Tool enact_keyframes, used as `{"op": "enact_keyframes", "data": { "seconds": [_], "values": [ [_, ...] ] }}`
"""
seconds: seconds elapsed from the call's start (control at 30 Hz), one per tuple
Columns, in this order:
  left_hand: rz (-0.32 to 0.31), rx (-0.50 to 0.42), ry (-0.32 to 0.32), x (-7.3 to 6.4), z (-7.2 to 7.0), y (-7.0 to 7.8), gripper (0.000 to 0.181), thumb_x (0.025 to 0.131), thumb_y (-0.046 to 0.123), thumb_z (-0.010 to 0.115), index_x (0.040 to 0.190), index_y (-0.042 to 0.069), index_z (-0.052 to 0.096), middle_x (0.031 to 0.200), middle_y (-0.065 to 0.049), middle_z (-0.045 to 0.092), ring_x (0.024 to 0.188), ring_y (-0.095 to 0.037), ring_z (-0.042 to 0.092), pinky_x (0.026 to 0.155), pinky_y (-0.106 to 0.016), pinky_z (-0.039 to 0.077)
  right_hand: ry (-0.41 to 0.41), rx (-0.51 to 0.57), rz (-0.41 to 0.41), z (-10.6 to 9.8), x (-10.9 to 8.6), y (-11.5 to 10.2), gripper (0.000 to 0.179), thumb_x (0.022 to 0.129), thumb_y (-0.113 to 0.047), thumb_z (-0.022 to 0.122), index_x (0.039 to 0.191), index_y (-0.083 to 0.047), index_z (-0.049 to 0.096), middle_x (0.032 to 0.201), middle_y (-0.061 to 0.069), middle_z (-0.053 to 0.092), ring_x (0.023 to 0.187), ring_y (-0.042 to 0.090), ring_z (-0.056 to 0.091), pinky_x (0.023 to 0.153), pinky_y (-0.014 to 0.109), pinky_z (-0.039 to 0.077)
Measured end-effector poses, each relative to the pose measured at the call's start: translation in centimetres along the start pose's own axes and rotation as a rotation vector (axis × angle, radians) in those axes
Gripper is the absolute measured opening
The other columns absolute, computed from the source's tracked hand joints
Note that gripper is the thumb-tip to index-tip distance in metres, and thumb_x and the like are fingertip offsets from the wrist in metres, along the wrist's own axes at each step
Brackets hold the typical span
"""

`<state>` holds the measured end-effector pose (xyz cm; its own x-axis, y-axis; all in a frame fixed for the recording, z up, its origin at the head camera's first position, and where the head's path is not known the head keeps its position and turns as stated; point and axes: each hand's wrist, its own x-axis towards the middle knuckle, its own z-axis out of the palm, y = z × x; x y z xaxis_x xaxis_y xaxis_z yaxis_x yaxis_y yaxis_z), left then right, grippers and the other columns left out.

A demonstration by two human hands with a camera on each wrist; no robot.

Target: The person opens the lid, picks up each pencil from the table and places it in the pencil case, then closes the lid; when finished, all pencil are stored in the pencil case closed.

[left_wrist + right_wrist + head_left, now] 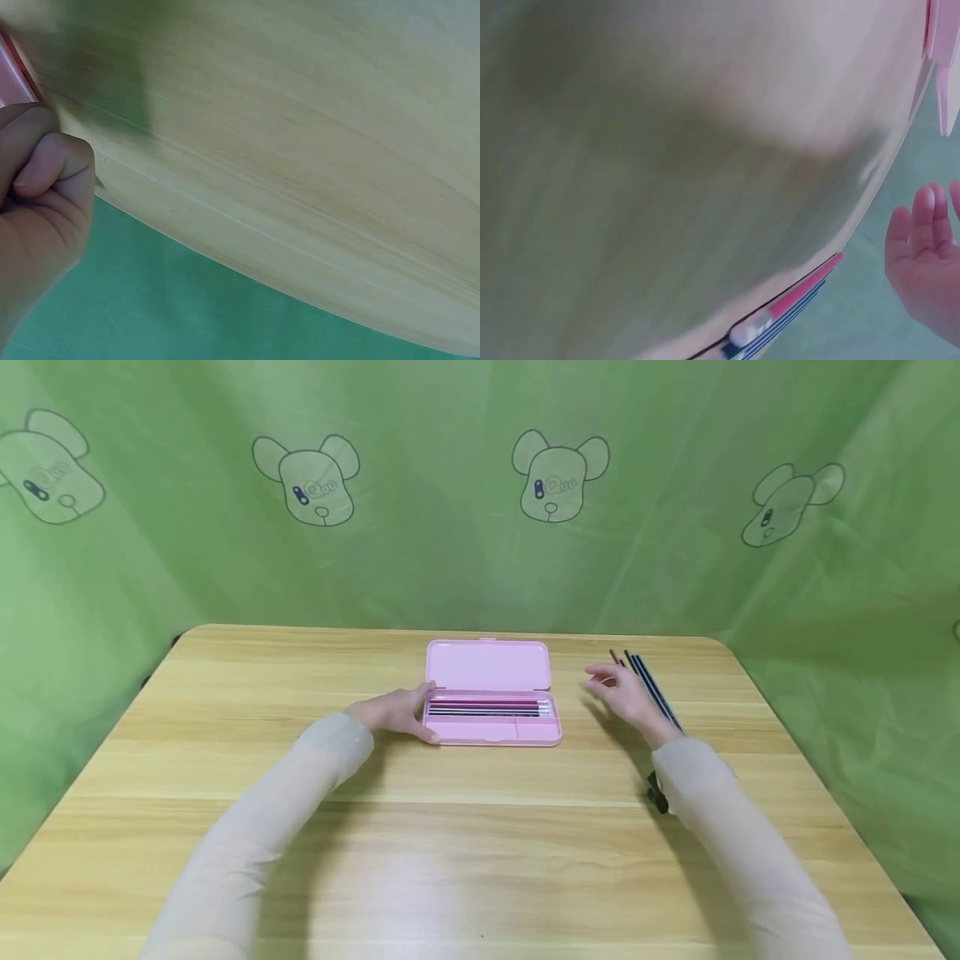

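Observation:
A pink pencil case [476,731] lies unfolded on the table, its lid [487,665] tipped back on the far side. Several pencils [483,708] lie side by side in its long back compartment. My left hand [393,710] grips the case's left end, thumb at the front corner and fingers at the back. Between the case and some loose pencils [654,683], my right hand [626,697] hovers with nothing in it. The right wrist view shows its fingers [922,225] fairly straight. One loose pencil [802,289] is red, the others dark; the hand partly hides them in the head view.
The wooden table [480,843] ends at a green curtain [435,568] printed with bear-like heads. A dark object [657,793] shows beside the right sleeve; its kind is unclear. Front compartments of the case hold nothing visible.

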<state>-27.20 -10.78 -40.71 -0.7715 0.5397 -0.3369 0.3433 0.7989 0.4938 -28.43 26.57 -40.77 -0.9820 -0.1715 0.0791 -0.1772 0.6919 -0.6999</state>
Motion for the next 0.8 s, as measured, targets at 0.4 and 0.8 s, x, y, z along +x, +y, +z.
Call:
{"op": "enact_keyframes", "data": {
  "seconds": [0.4,0.8],
  "values": [
    [-0.007,0.0,-0.007,-0.2,-0.1,0.2,0.103,0.077,0.041,0.07,0.145,-0.001,0.004,0.145,-0.024,0.024,0.132,-0.038,0.027,0.111,-0.043,0.019,-0.028,-0.091,0.067,-1.6,-1.4,1.3,0.049,0.092,-0.013,0.052,0.13,0.014,0.036,0.131,0.034,0.036,0.113,0.047,0.042,0.095,0.054,0.037],
    [-0.014,0.005,-0.011,-0.1,-0.1,0.3,0.104,0.077,0.041,0.07,0.145,-0.001,0.004,0.145,-0.024,0.024,0.133,-0.037,0.026,0.111,-0.042,0.019,-0.013,-0.157,0.114,-1.8,-1.9,2.2,0.054,0.09,-0.013,0.053,0.128,0.019,0.033,0.127,0.04,0.032,0.12,0.05,0.028,0.104,0.057,0.023]
  ]
}}
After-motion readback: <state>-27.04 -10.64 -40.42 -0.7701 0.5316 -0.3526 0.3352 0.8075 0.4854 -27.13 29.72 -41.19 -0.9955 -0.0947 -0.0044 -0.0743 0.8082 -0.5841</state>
